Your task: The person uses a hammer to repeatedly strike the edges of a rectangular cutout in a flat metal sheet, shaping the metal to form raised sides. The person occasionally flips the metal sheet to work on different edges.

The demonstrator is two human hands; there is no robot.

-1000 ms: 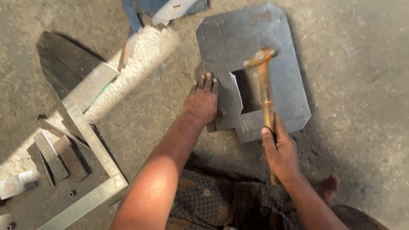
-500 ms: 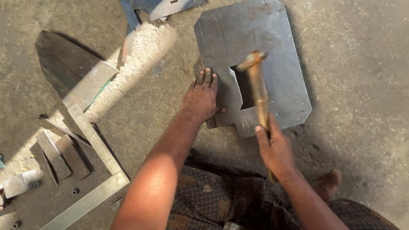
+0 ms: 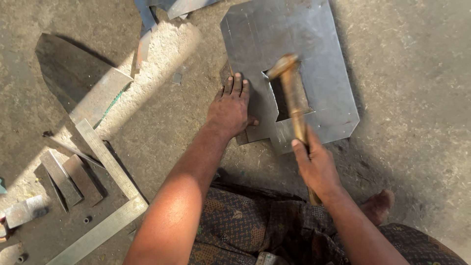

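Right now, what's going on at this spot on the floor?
A person sits on the concrete floor working a grey metal sheet that has a rectangular cutout. The left hand lies flat on the sheet's left edge. The right hand grips a wooden-handled hammer, its head over the cutout's upper corner; the head is blurred. A steel framing square, flat metal offcuts and other scraps lie to the left.
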